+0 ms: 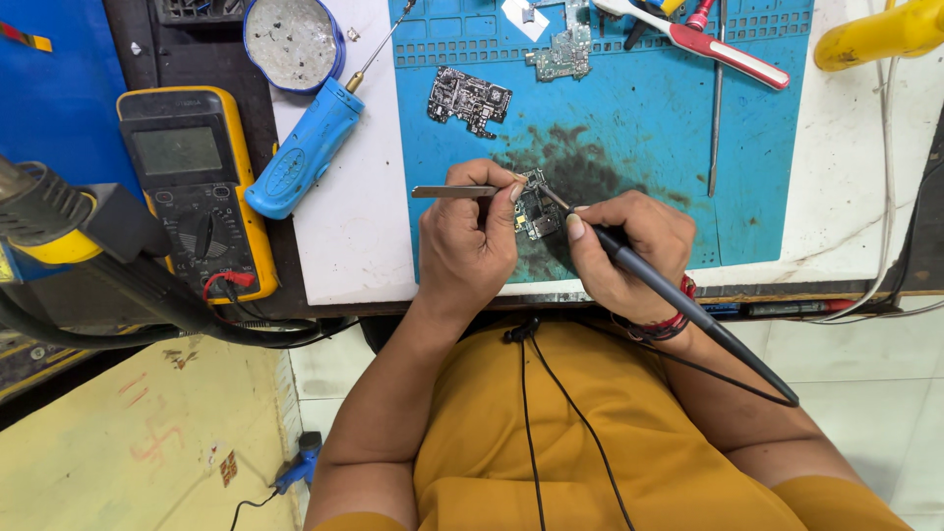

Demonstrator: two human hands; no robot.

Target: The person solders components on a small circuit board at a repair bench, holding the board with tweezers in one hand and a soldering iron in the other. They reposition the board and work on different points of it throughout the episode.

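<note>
My left hand [467,236] pinches metal tweezers [454,192] over the small circuit board [536,211] — my right hand [629,251] is clamped round a soldering iron [678,300], tip on that board. The board lies on the blue mat [649,128], at its scorched patch.

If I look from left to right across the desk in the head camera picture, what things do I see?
Yellow meter → blue screwdriver → left hand with tweezers → small circuit board → right hand with soldering iron → red-handled tool → yellow object.
</note>
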